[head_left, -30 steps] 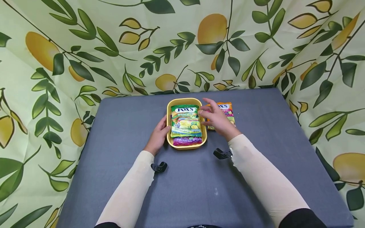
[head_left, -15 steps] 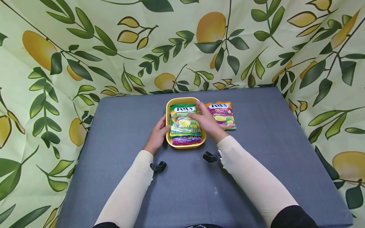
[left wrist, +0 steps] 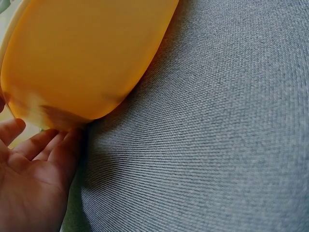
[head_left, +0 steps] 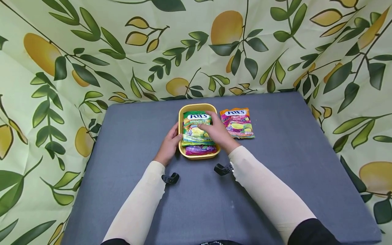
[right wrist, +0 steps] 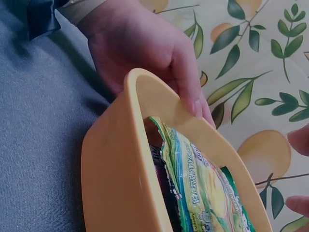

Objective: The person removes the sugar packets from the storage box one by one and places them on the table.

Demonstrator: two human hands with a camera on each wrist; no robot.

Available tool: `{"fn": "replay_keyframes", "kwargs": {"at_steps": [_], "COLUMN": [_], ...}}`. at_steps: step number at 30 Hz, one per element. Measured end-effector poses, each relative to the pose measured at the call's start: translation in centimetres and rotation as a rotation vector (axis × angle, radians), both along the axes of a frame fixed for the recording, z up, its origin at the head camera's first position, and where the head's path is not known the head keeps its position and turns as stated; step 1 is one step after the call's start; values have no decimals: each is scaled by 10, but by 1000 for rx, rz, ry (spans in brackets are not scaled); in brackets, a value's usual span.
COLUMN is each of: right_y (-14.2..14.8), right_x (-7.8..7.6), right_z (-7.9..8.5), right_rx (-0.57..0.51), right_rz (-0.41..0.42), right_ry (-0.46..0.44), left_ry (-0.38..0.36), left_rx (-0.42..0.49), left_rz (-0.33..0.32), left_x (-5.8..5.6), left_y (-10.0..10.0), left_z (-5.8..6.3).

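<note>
A yellow tub (head_left: 198, 157) stands on the grey table, holding a green FOX'S Spring Tea candy packet (head_left: 196, 134) on top of a purple packet (head_left: 200, 150). My left hand (head_left: 166, 145) holds the tub's left side; its thumb rests at the rim, and its other fingers lie along the outer wall in the left wrist view. Over the tub's right side, my right hand (head_left: 219, 132) spreads its thumb and fingers above the green packet, hiding its right part. Only two of its fingertips (right wrist: 300, 140) show at the right wrist view's edge.
An orange and pink FOX'S Fruits packet (head_left: 237, 123) lies flat right of the tub. Black wrist cameras (head_left: 223, 169) stick out from both cream sleeves. A leaf-and-fruit printed curtain (head_left: 183, 41) stands behind and beside the table (head_left: 196, 204).
My right hand has moved left from above the orange packet to over the green one, uncovering the orange packet. The left hand has stayed at the tub's side.
</note>
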State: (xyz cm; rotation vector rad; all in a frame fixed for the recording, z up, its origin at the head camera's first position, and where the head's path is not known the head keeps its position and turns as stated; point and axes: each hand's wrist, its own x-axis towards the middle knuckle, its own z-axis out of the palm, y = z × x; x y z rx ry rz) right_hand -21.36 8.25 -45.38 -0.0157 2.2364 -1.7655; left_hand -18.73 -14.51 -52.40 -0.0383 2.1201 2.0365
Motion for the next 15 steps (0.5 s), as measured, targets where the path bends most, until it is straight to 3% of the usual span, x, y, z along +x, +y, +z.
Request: {"fn": "replay_keyframes", "kwargs": {"at_steps": [9,15], "right_y": [1,3], "right_x": [-2,-4], "right_z": [-1,0], "right_rx": [13,-80], "right_rz": [-51,-67], "right_ry": [-11,-26], "left_ry": [21,21], "left_rx": [37,49], "left_rz": [-1,-6], "left_x": [0,0], "left_y": [1,1], "left_z": [2,2]}}
